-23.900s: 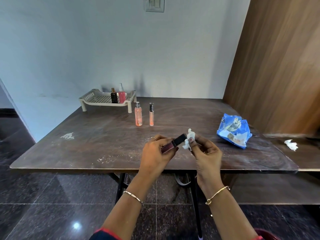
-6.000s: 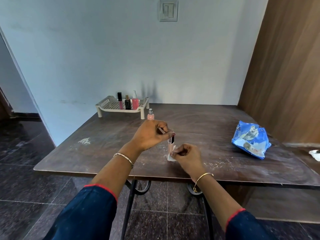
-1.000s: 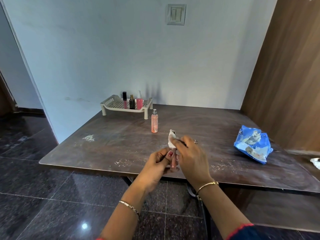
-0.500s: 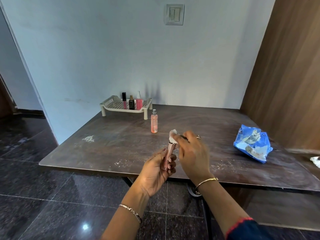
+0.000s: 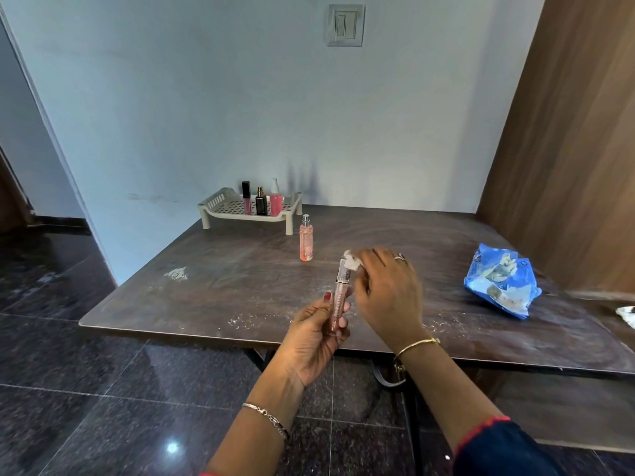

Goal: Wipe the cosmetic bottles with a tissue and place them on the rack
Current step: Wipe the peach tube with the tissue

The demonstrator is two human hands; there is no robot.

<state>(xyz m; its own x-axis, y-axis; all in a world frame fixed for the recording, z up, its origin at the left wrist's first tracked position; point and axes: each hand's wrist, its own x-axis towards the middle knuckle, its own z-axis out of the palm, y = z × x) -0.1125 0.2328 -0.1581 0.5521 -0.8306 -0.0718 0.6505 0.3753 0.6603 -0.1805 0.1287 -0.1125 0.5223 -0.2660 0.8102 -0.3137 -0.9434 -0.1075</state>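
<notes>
The left hand [image 5: 318,333] grips a slim pink tube [image 5: 338,304] near its lower end, fingers curled round it, thumb on the left side. The tube stands nearly upright, leaning a little to the right, above the near edge of the table [image 5: 220,290]. Its upper part is a cap that looks clear or silvery; the blur makes it hard to say which.

The right hand [image 5: 388,290] is at the top of the tube, fingers bent and pinching a small white tissue [image 5: 351,262] against the cap. A ring shows on one finger, and a thin bangle sits on each wrist. Dark blue sleeves with a red edge cover the forearms lower down.

Beyond the hands, a taller pink spray bottle [image 5: 305,238] stands upright on the table, just in front of the rack's right front leg. The cream rack [image 5: 220,204] sits at the far left corner against the wall. On it stand three items in a row: a pink gloss tube with a black cap [image 5: 246,198], a small dark bottle [image 5: 260,201], and a pink bottle with a white top [image 5: 275,201].

Well to the right lies a crumpled blue packet [image 5: 500,285]. A white scrap [image 5: 627,312] lies at the right edge of the frame. White dusty marks spot the tabletop. A switch plate [image 5: 345,25] is on the wall above.
</notes>
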